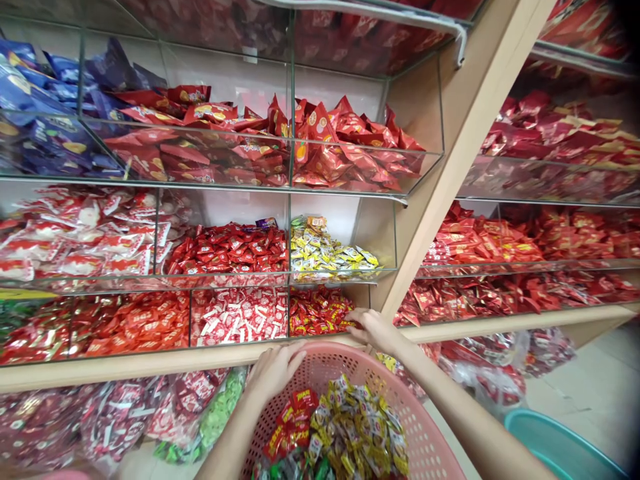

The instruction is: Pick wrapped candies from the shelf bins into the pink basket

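Note:
My left hand [273, 370] is closed on the left part of the rim of a pink perforated plastic basket [425, 417]. Inside the basket lie yellow-and-white wrapped candies [357, 427], red packets with yellow lettering [293, 423] and some green-wrapped pieces at the bottom. My right hand [377, 331] is above the far right side of the basket, at the front of a bin of small red-and-yellow candies [320, 311]. Its fingers are apart and slightly bent, with the fingertips by that bin; I see nothing held in them.
Glass-fronted shelf bins hold yellow candies [330, 253], red candies [230, 250], red-and-white candies [243, 317] and larger red packets [345, 143]. A wooden post [465, 160] divides the shelves. Bagged candies [125, 413] lie below, and a teal tub [560, 447] stands at lower right.

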Motion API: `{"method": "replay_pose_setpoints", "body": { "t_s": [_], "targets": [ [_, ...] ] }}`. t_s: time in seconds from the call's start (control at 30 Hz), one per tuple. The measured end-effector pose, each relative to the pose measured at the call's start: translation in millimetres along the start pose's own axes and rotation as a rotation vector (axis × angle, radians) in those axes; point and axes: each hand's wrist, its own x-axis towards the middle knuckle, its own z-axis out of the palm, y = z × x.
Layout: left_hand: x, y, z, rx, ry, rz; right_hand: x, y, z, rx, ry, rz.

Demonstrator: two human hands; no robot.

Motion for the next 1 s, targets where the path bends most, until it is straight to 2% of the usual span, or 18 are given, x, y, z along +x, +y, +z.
{"method": "replay_pose_setpoints", "body": {
  "t_s": [0.1, 0.2, 0.3, 0.47, 0.57, 0.83, 0.93, 1.0],
  "targets": [
    [0, 1, -0.9, -0.007, -0.01, -0.004, -8, -14, -4, 0.065, 0.054, -0.003],
    [0, 1, -1.1, -0.01, -0.009, -0.002, -18, -36, 6, 0.17, 0.074, -0.023],
    [0, 2, -0.8, -0.01, -0.011, -0.011, -30, -61, 35, 0.215, -0.027, -0.08],
    [0, 3, -1.6, -0.008, -0.01, -0.014, -37, -85, 93, 0.11, -0.221, -0.137],
    [-1, 3, -2.3, -0.01, -0.005, -0.009, -36, -92, 111, 0.062, -0.248, -0.165],
    [-1, 4, -2.9, -0.017, -0.003, -0.018, -33, -93, 136, 0.02, -0.215, -0.18],
    [-2, 4, -4.0, -0.02, -0.012, -0.022, -35, -91, 140, 0.075, -0.176, -0.189],
    [-1, 4, -4.4, -0.022, -0.013, -0.013, -36, -91, 133, 0.117, -0.134, -0.204]
  ]
}}
